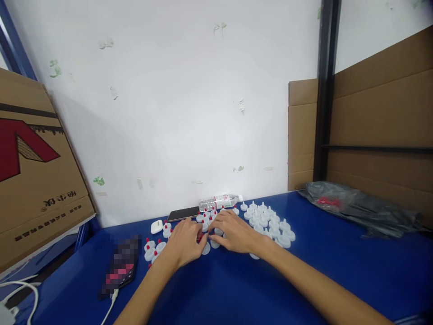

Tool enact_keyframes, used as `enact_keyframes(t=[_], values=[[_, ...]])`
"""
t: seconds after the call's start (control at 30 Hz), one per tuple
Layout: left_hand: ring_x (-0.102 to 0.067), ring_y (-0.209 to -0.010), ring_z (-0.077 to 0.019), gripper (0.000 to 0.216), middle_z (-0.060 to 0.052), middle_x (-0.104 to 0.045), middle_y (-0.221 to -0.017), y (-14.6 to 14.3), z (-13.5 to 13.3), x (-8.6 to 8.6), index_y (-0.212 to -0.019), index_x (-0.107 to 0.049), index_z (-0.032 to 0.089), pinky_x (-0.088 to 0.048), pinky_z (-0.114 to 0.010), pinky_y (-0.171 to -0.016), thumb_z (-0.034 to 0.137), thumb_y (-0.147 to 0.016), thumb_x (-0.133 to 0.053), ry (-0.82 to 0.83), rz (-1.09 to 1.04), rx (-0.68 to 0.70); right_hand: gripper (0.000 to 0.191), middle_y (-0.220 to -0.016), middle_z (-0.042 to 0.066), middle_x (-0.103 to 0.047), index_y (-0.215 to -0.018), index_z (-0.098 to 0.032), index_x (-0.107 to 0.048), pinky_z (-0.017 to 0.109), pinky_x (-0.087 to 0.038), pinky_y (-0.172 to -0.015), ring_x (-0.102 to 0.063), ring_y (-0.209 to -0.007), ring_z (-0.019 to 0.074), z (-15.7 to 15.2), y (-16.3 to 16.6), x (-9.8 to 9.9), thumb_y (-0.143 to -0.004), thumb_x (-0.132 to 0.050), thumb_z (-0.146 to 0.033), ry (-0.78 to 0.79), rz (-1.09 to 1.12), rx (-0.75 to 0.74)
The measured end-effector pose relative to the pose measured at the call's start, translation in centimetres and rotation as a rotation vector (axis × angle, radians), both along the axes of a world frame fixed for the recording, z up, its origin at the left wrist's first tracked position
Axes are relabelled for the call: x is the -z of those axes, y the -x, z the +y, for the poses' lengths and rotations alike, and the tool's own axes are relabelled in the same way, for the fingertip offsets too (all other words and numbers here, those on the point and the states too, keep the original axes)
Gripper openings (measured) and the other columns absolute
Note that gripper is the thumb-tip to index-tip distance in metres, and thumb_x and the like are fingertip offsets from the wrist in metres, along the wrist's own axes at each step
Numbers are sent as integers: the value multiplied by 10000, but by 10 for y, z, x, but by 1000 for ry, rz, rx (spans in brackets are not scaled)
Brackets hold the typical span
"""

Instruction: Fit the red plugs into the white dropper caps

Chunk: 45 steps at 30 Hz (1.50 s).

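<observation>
Both my hands rest on a blue table (338, 266) among several small white plastic caps. My left hand (185, 243) is curled, its fingertips pinching a small red piece (200, 236) over a white cap (206, 248). My right hand (233, 232) lies palm down with fingers bent, its fingertips meeting the left hand's at the same spot. To the right lies a group of plain white caps (270, 222). To the left are white caps with red tips (154, 247).
A clear water bottle (219, 201) lies on its side by the wall, a dark phone (182, 213) beside it. A white earbud case (156, 226) and a second phone on a cable (120, 266) lie left. A black plastic bag (361, 207) sits right. Cardboard stands on both sides.
</observation>
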<state>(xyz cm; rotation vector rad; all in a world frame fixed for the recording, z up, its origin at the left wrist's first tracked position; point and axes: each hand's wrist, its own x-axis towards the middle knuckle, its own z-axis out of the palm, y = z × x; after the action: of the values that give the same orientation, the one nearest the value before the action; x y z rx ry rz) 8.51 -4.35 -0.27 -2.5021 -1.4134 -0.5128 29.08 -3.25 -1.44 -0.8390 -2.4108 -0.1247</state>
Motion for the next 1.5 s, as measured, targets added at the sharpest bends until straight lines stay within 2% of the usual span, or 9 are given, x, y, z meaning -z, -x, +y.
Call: enact_keyframes(t=[0.1,0.23,0.43,0.6,0.9,0.97,1.07,1.3,1.5], values=[[-621,-744,-290,233,-105,-665,-735,-2,-3,4,-720,-643,215,-388,-358,-688,372,-862,-546,25,45,-7,122,-927,46,-704,-972,-212,-683,382,-373,-956,-599,-977,216,0,2,4,-880,-603,-200,9,-64,7],[-641,-742,-302,188,-113,-688,-754,-8,-5,11,-815,-683,209,-390,-356,-677,322,-856,-539,63,75,41,277,-1008,71,-706,-1046,-190,-667,395,-348,-1004,-587,-1050,225,2,4,9,-814,-549,-92,2,-86,38],[-647,-803,-257,138,-74,-692,-846,-7,-5,6,-870,-634,221,-401,-315,-685,283,-882,-512,85,84,49,240,-1033,87,-716,-1072,-184,-674,456,-268,-1104,-539,-1188,257,1,4,13,-890,-517,-198,35,-152,35],[-626,-775,-210,195,-59,-649,-896,4,3,-9,-877,-573,205,-393,-294,-665,294,-949,-415,-15,49,-30,212,-1053,68,-727,-1052,-219,-696,509,-162,-1162,-499,-1262,260,5,3,15,-929,-524,-240,29,-211,1],[-624,-714,-181,58,-9,-664,-789,10,10,-10,-779,-524,214,-341,-254,-611,208,-837,-528,-4,-51,-53,156,-902,22,-733,-930,-250,-708,487,-147,-1169,-560,-1162,212,7,8,13,-926,-565,-187,-15,-244,-59],[-630,-693,-183,19,-4,-668,-772,7,9,-10,-809,-543,217,-337,-251,-600,199,-814,-548,21,-62,-60,157,-888,18,-726,-913,-247,-706,468,-177,-1157,-577,-1124,203,6,9,12,-924,-564,-179,-15,-231,-65],[-647,-707,-196,123,2,-673,-766,6,9,-10,-915,-572,226,-348,-251,-606,181,-801,-556,30,-82,-49,137,-896,21,-718,-911,-243,-705,457,-203,-1139,-598,-1062,198,5,10,11,-907,-584,-180,-17,-202,-64],[-645,-703,-167,231,-3,-702,-877,12,16,-1,-959,-586,233,-437,-248,-642,86,-790,-531,59,-199,97,112,-868,37,-724,-939,-236,-718,479,-226,-1104,-597,-1034,225,6,7,7,-885,-632,-189,-51,-137,-2],[-676,-917,-179,162,-55,-689,-1076,13,27,7,-929,-622,216,-513,-272,-773,91,-871,-537,-65,-319,324,94,-859,12,-743,-873,-253,-736,415,-340,-1010,-624,-954,210,13,-7,-12,-900,-652,-220,-29,246,151]])
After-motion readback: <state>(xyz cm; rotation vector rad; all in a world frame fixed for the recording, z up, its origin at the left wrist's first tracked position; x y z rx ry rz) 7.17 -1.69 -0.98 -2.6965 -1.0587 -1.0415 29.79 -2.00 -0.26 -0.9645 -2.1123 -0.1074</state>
